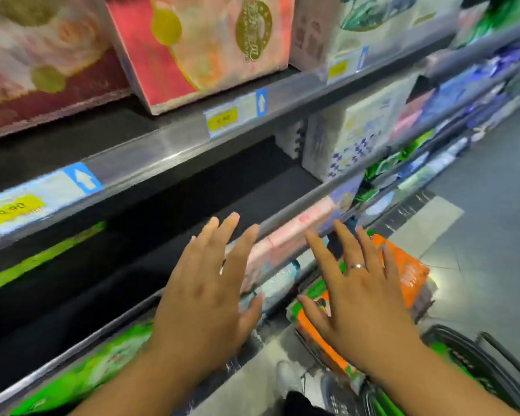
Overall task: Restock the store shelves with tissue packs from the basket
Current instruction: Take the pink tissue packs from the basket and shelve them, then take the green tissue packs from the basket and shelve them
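Left hand (204, 283) and right hand (364, 292), fingers spread and straight, hold nothing and hover before the dark shelf bay (168, 217). An orange pack (403, 271) lies in the basket (460, 355) beneath the right hand. A pink pack (285, 241) sits at the front edge of the shelf below. A passing wrist could probably sweep it off.

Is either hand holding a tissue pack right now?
No, the left hand and the right hand both show straight, spread fingers with nothing gripped in them.
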`<state>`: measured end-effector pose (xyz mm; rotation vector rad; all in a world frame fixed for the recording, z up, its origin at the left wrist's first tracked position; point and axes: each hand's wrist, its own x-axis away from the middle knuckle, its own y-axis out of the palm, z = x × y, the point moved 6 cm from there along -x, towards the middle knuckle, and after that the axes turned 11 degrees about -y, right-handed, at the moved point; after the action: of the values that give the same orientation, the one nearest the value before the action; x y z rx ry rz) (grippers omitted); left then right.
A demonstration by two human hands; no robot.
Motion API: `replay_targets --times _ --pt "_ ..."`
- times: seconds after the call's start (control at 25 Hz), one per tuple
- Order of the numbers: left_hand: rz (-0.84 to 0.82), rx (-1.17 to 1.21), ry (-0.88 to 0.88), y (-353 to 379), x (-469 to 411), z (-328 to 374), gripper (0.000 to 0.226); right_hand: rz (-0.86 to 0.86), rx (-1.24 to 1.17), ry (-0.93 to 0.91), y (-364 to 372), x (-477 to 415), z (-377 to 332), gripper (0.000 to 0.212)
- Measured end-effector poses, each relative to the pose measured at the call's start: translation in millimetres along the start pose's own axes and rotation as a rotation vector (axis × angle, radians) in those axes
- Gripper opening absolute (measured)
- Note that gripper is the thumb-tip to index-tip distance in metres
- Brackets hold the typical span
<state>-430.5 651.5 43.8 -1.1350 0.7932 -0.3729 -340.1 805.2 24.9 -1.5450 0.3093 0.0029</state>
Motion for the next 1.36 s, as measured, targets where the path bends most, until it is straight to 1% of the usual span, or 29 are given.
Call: replay_targets --times 0.12,0.24,0.36,0.44,0.56,0.68,0.8,0.96,1.04,1.16,1.24,1.36 --pt "-0.166 0.003 0.091 53 29 17 0.083 -0.120 -0.026 0.161 33 69 13 0.072" --pt "-0.378 0.005 0.166 106 59 43 0.094 -0.259 0.007 0.306 68 134 31 0.068" --pt "-0.520 -0.007 0.255 146 86 75 0.090 -0.351 0.025 0.445 96 194 51 0.065" --pt "-0.578 -0.005 0.275 163 94 95 0.088 -0.399 0.027 0.533 111 226 64 0.068" --pt "-0.626 -0.016 0.364 194 100 139 0.087 -0.458 -0.006 0.654 136 273 90 0.076" --pt "-0.651 -0.029 0.440 236 109 189 0.086 -0.545 -0.088 0.746 175 320 122 0.078" --pt "-0.720 -0.008 0.459 280 124 239 0.083 -0.622 -0.153 0.822 217 362 158 0.077" --pt "-0.807 -0.004 0.475 358 144 312 0.077 -0.662 -0.234 0.882 285 411 218 0.074" --pt "-0.880 -0.011 0.464 405 155 337 0.076 -0.659 -0.266 0.943 320 431 246 0.075" --pt "-1.001 0.016 0.446 477 177 359 0.076 -0.660 -0.359 1.056 374 458 272 0.076" --pt "-1.118 0.054 0.421 535 201 373 0.077 -0.646 -0.388 1.141 418 482 289 0.078" --pt "-1.217 0.078 0.349 612 228 382 0.079 -0.578 -0.441 1.300 469 516 307 0.081"
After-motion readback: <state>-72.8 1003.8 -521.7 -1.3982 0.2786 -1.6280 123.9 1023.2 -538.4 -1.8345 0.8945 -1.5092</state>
